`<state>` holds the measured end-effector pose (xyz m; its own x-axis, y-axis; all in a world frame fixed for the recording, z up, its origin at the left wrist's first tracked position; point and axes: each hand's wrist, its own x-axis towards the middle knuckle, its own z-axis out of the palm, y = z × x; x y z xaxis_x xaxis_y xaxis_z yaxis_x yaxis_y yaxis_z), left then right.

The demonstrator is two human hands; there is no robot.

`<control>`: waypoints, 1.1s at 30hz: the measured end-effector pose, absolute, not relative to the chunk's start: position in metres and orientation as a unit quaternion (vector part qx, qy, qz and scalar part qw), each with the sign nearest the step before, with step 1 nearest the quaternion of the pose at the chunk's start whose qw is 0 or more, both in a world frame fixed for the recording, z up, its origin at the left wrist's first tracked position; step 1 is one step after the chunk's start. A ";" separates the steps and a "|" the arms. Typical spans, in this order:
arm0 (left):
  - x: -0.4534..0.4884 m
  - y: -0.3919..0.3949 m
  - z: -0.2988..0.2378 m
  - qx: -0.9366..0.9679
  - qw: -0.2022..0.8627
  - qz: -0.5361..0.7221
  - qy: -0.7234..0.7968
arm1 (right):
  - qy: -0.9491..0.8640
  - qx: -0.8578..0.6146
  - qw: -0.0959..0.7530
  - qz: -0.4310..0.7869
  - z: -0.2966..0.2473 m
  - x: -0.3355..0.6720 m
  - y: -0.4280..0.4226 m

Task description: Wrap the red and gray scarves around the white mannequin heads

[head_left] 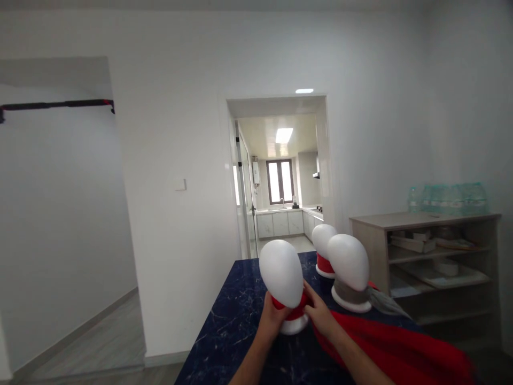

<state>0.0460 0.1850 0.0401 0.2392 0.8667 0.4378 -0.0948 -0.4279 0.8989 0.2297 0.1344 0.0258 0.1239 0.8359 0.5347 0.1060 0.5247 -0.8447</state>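
Note:
A white mannequin head (281, 272) stands on a dark blue marbled table (232, 326), with a red scarf (401, 347) wound around its neck. My left hand (272, 316) grips the red cloth at the left of the neck. My right hand (318, 315) is closed on the cloth at the right side, and the rest of the scarf trails off over my right forearm. Two more white heads stand behind: one (349, 262) with a grey scarf at its neck, one (323, 240) with a red one.
A wooden shelf unit (425, 220) with papers and packed water bottles (449, 199) stands at the right wall. Straight ahead a doorway (280, 176) opens onto a kitchen. A corridor with a black bar (56, 104) opens at the left.

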 end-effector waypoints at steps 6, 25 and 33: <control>0.038 0.201 0.016 0.665 0.427 0.525 0.315 | -0.606 -0.436 0.623 0.233 -0.008 0.230 0.150; 0.049 0.204 0.013 0.626 0.423 0.551 0.354 | -0.738 -0.510 0.418 0.144 0.048 0.226 0.065; 0.054 0.209 0.007 0.630 0.383 0.563 0.375 | -0.658 -0.621 0.370 0.208 0.011 0.181 0.014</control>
<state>0.0542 0.2093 0.0071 0.0860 0.9025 0.4220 0.0411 -0.4265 0.9036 0.1812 0.0135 0.0108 0.0461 0.9723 0.2289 0.6635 0.1415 -0.7347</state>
